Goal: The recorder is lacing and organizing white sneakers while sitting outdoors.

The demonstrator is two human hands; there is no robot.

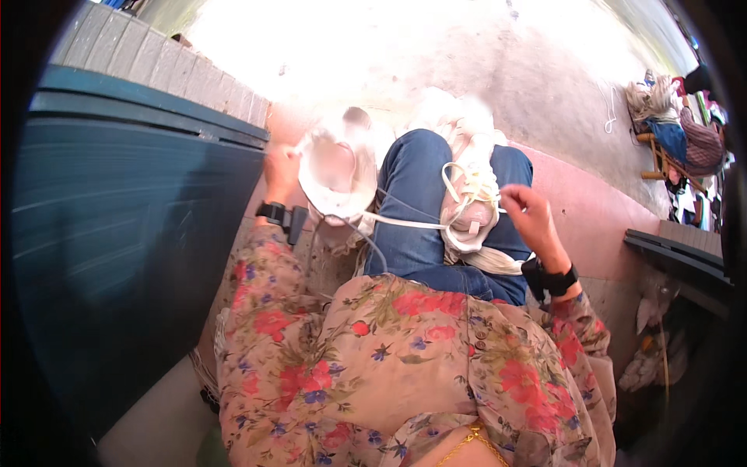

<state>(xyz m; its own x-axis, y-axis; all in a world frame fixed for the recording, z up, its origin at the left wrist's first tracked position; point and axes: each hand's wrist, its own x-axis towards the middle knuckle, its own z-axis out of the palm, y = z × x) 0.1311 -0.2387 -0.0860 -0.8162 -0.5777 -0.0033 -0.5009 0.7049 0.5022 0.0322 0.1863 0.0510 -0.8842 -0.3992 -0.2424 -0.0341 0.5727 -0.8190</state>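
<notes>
Right hand (529, 214) beside the raised knee (416, 187), fingers pinched on a white cord (405, 222). That cord runs across the knee to the left hand (280, 175), fingers closed on a pale woven piece (338, 175). Beyond the knee, a heap of loose cord (467, 156) waits: weaving seems only partly done.

Dark blue door (132, 233) at nine o'clock, pale brick wall (156, 66) at eleven, sunlit concrete floor (545, 70) at twelve, wooden stool (661, 159) heaped with clothes (692, 132) at two, pink step (599, 210) at three.
</notes>
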